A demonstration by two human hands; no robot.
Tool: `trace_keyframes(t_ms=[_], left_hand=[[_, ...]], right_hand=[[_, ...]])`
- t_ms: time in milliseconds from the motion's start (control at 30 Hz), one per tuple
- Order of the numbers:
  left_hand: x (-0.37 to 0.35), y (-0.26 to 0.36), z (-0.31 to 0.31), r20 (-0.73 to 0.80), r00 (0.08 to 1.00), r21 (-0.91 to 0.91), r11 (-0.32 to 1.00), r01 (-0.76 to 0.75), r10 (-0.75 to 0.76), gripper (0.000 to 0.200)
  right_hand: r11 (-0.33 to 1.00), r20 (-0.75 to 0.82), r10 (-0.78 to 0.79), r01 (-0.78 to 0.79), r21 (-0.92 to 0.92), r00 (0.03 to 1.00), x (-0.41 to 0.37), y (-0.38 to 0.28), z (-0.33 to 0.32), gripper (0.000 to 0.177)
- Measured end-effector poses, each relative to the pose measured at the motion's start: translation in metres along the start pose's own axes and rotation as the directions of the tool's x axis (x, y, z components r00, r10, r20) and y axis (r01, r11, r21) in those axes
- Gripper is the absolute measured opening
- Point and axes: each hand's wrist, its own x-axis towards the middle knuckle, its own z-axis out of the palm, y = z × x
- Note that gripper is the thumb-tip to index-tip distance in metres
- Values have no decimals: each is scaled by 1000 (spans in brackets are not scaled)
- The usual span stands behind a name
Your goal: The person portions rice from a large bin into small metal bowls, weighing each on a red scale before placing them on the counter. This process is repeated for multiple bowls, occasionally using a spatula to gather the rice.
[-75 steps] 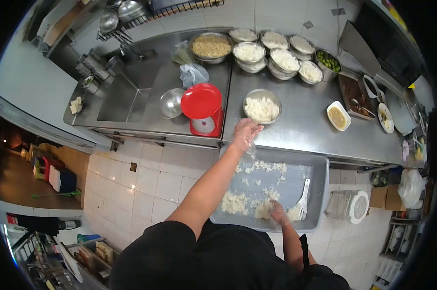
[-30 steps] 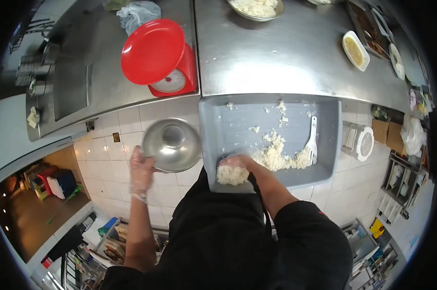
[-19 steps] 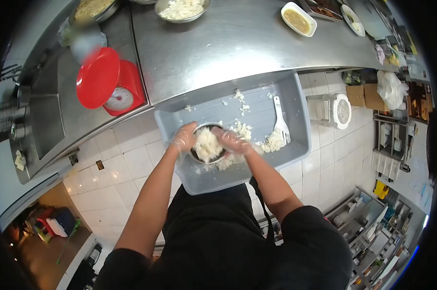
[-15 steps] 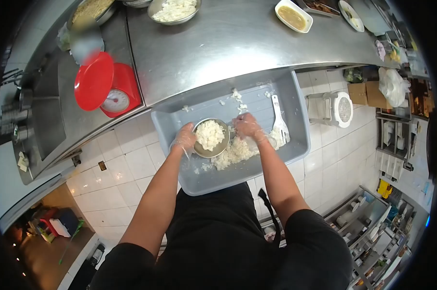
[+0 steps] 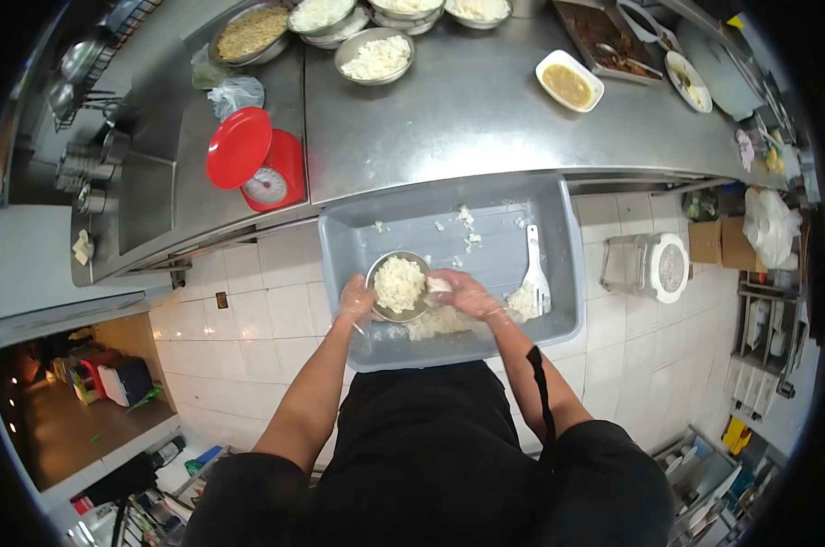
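My left hand (image 5: 357, 298), in a clear plastic glove, grips the left rim of a metal bowl (image 5: 419, 259). White rice (image 5: 399, 284) is heaped in the bowl, which is held over a grey plastic tub (image 5: 449, 351). Close to the bowl's right rim, my right hand (image 5: 463, 294), also gloved, is closed around a white clump of rice (image 5: 440, 285). Loose rice (image 5: 444, 322) lies in the tub below both hands. A white slotted spatula (image 5: 534, 264) rests at the tub's right side, its blade against some rice.
A steel counter (image 5: 449, 128) runs behind the tub. On it stand a red scale (image 5: 280, 173), several bowls of rice (image 5: 376, 59), a white dish of brownish liquid (image 5: 567, 84) and a tray of dark food (image 5: 604, 41). A white stool (image 5: 663, 267) stands to the right.
My right hand has moved from the loose rice to the bowl's right rim and now holds a white clump. The view has shifted, showing more of the counter.
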Motion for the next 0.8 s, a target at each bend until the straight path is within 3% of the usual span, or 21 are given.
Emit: trace_keyframes(t_ms=[67,100,167,300,367,400,467,500,533,567,600,633,700,767,800], left_hand=[[-11,5,7,41,999,-67,998,-19,22,21],[-21,10,11,28,999,-76,996,-36,38,21],[-41,23,22,33,994,-227,969,-92,102,22],[-56,21,28,-61,990,-307,941,-141,128,26],[-63,19,33,-108,988,-399,905,-145,111,26],[-68,16,34,-123,986,-414,897,-157,116,26],[-75,14,36,-73,991,-544,828,-136,115,31],[-79,15,37,-88,988,-555,817,-153,125,31],[-85,17,39,-107,993,-595,797,-103,49,33],[-88,19,39,-120,993,-634,772,-57,-25,36],[-90,17,38,-132,991,-640,765,-72,-17,36],[-88,14,35,-127,991,-596,796,-103,33,37],[-75,2,26,-131,988,-573,807,-143,82,38],[-76,13,11,-192,976,-608,769,-198,100,38],[-75,24,3,-229,967,-643,729,-234,108,37]], right_hand=[[838,-29,-383,334,-431,923,13,-7,17,37],[827,-15,-398,351,-440,917,20,-5,23,37],[579,47,-377,275,-768,925,35,-2,30,38],[510,110,-289,250,-823,951,20,-37,24,39],[543,-7,-202,106,-833,979,6,-65,23,40],[527,11,-206,120,-842,979,6,-64,19,40],[689,39,-382,313,-654,923,4,-64,4,42],[682,68,-526,468,-561,848,-1,-64,-5,45],[668,89,-534,484,-565,841,-9,-75,-12,45],[884,98,-363,376,-279,926,-26,-98,-17,41],[984,165,-180,178,28,970,-38,-110,-23,37],[982,177,-189,188,21,966,-41,-109,-29,37],[901,63,-174,133,413,983,-48,-98,-38,29],[827,-12,-114,101,553,993,-49,-73,-54,27],[859,-22,-74,75,507,997,-47,-56,-61,25]])
